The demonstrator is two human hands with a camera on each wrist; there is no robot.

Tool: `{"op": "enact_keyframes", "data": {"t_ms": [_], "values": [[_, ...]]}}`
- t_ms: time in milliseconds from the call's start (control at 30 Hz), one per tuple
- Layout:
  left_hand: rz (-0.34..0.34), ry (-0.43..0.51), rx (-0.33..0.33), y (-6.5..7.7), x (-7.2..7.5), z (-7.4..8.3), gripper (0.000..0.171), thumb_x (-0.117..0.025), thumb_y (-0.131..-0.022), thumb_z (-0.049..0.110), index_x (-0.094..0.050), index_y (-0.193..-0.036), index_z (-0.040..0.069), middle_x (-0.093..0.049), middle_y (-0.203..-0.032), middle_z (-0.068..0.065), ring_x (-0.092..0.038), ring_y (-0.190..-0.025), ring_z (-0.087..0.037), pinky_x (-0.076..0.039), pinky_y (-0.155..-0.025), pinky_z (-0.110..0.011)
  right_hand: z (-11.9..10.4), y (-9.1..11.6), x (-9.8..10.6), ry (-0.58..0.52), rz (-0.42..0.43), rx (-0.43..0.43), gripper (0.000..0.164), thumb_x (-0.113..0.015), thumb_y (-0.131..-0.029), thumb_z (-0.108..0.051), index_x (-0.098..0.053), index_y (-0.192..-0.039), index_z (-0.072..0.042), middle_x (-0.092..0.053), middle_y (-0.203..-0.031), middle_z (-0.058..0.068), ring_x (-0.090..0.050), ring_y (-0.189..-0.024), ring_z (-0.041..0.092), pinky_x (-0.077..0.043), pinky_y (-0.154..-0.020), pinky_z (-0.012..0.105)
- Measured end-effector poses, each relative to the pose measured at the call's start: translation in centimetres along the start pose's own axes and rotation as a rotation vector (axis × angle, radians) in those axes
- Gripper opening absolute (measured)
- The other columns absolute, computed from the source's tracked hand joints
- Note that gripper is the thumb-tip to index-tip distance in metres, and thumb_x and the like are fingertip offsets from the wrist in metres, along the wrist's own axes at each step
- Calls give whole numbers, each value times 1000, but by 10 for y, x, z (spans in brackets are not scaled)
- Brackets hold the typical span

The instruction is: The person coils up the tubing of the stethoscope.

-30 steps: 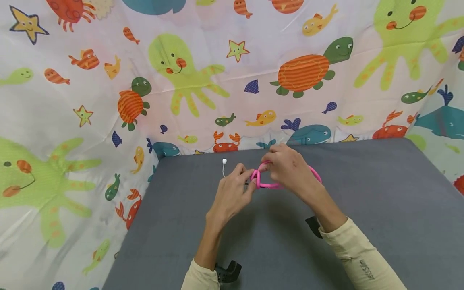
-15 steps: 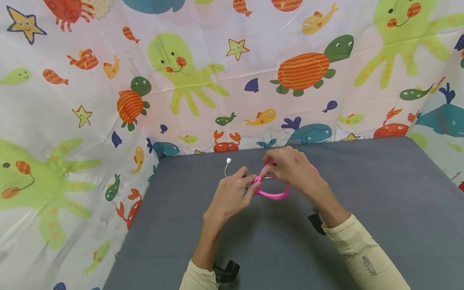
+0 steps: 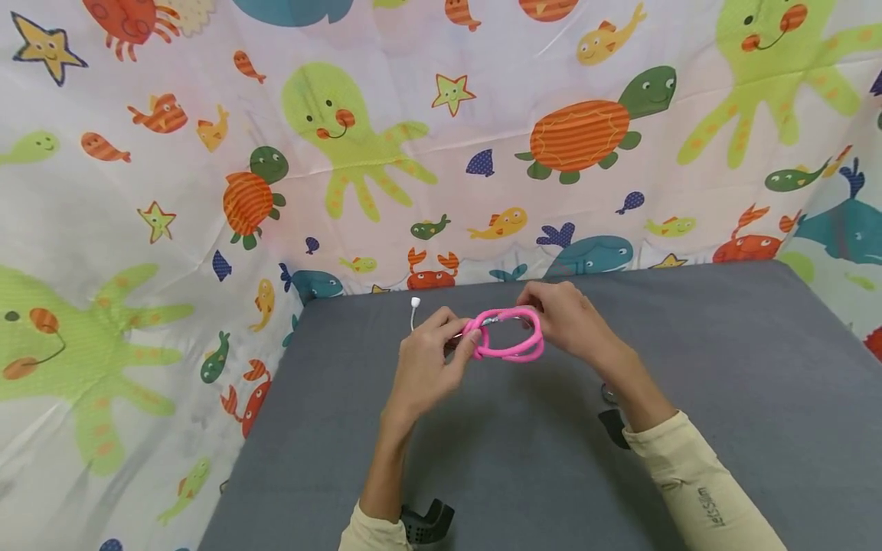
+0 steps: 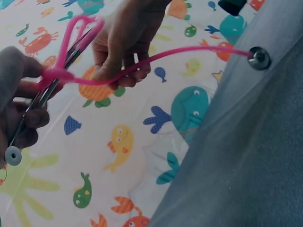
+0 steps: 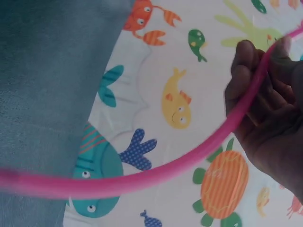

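A stethoscope with pink tubing [image 3: 513,354] is held up above the table, its tubing looped over its metal ear tubes [image 4: 45,97]. My left hand [image 3: 429,358] pinches the crossing of the loops between thumb and fingers. One white ear tip [image 3: 416,303] sticks up beyond that hand; another ear tip [image 4: 13,155] shows in the left wrist view. With thumb and fingertips, my right hand [image 3: 572,321] grips the loose length of tubing [image 5: 142,182]. From there it runs to the round metal chest piece [image 4: 259,58], which hangs below the right forearm.
A grey cloth-covered table [image 3: 310,428] lies beneath both hands. Behind it and on the left hangs a white curtain [image 3: 386,38] printed with sea animals. Dark wrist mounts [image 3: 429,522] sit under both forearms.
The right hand has shifted right, away from the left hand, drawing the tubing along. The pink loops now show fully between the hands. The left hand has stayed close to its place, still pinching.
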State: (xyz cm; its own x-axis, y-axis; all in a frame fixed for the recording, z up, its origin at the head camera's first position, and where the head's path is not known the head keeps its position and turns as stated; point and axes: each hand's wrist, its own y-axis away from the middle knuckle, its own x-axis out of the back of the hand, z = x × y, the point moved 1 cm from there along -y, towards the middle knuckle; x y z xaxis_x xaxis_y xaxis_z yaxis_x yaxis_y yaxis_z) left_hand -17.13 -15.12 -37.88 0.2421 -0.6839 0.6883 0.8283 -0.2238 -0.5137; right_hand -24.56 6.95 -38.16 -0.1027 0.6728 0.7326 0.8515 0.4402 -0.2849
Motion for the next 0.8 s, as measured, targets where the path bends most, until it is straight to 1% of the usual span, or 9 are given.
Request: {"op": "enact_keyframes", "data": {"t_ms": [67,200,233,300,400,500,633,733,800], "values": [[52,18,49,-3,0,1,20,-70,-99,21,-80,-105,4,-63,-86,-5,-58,-70,-11,-50,-65,-20,-4,5,-4,3,8,-24,19,-82,-91,-16,-75,-102,-2,-70,-73,7,-58,-61,14,-48,-58,27],[138,-3,101,-9,-1,2,23,-69,-100,25,-80,-103,4,-62,-85,-5,-56,-69,-12,-45,-63,-23,-12,12,-12,-27,-7,-40,7,-79,-92,-10,-77,-95,-4,-68,-67,5,-58,-55,11,-46,-54,26],[156,-19,107,-9,-1,3,24,-70,-100,26,-80,-102,5,-62,-84,-5,-55,-69,-12,-44,-63,-23,-13,13,-14,-45,-16,-32,5,-77,-92,-8,-77,-91,-4,-68,-66,5,-58,-55,11,-45,-52,26],[181,-43,127,-11,-1,4,24,-70,-100,27,-80,-101,5,-62,-83,-5,-56,-69,-13,-43,-62,-25,-15,14,-20,-109,-37,-17,12,-76,-95,-10,-75,-84,-4,-66,-64,4,-59,-54,12,-46,-52,25],[221,-64,184,-12,-3,5,27,-70,-100,30,-81,-103,6,-63,-83,-5,-59,-70,-14,-45,-63,-27,-15,17,-28,-216,-61,36,15,-72,-98,-15,-75,-87,-6,-65,-64,4,-60,-53,13,-48,-52,24],[272,-92,245,-13,-7,6,30,-69,-101,33,-81,-104,5,-64,-83,-6,-61,-70,-17,-47,-63,-32,-20,21,-33,-259,-76,94,14,-70,-100,-18,-74,-90,-8,-64,-64,1,-59,-54,9,-48,-53,22],[348,-169,291,-13,-13,6,32,-68,-101,35,-81,-101,6,-62,-83,-6,-59,-67,-18,-45,-59,-34,-35,25,-34,-186,-83,163,13,-71,-99,-16,-70,-87,-9,-61,-66,-2,-54,-57,2,-47,-55,21],[393,-219,302,-13,-17,6,31,-70,-100,36,-81,-100,7,-61,-82,-6,-57,-64,-19,-43,-56,-34,-44,28,-37,-84,-78,214,9,-75,-96,-12,-69,-93,-6,-59,-69,-1,-52,-61,3,-48,-57,20],[417,-235,306,-13,-19,6,30,-71,-99,36,-81,-100,8,-61,-82,-6,-56,-63,-20,-42,-55,-33,-50,31,-39,0,-75,237,12,-78,-93,-9,-69,-98,-3,-59,-74,0,-51,-65,5,-48,-60,19]]}}
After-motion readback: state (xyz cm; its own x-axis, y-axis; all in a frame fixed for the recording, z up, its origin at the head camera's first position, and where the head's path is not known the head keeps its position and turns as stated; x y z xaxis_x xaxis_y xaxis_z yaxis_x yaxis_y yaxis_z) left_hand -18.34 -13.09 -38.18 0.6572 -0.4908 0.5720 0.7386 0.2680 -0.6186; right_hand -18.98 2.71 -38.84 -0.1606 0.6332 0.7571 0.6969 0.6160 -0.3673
